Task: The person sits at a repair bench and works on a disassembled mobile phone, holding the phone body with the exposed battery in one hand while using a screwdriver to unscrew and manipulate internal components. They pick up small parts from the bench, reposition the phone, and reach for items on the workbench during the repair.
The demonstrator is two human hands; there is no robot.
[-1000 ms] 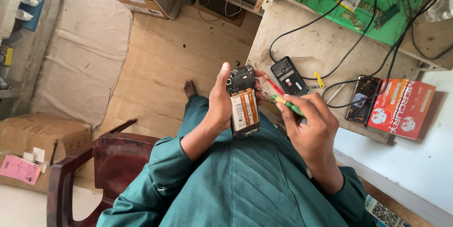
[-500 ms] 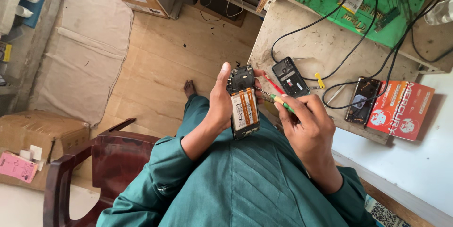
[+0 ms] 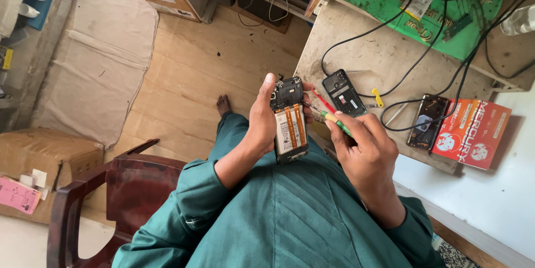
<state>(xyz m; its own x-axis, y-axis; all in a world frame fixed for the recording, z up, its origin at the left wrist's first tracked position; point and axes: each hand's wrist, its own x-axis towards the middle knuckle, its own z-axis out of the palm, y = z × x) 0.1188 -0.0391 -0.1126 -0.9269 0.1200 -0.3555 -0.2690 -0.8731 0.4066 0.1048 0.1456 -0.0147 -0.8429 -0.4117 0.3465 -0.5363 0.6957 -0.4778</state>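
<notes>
Since a second ago, little has shifted. Left hand still clamps the opened phone, back up, battery exposed, just off the tabletop's near edge; right hand keeps gripping the green-handled screwdriver, tip at the phone's upper right side.

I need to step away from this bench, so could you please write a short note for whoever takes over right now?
Left hand: holds the opened phone upright over the lap, back cover off, battery showing.
Right hand: grips a green-handled screwdriver, tip at the phone's right edge.
On the bench: a second opened phone, a third phone beside a red box, black cables, a yellow tool.
Done: back cover is off.
Left: battery and inner frame are in place; I cannot tell which screws are out.
</notes>
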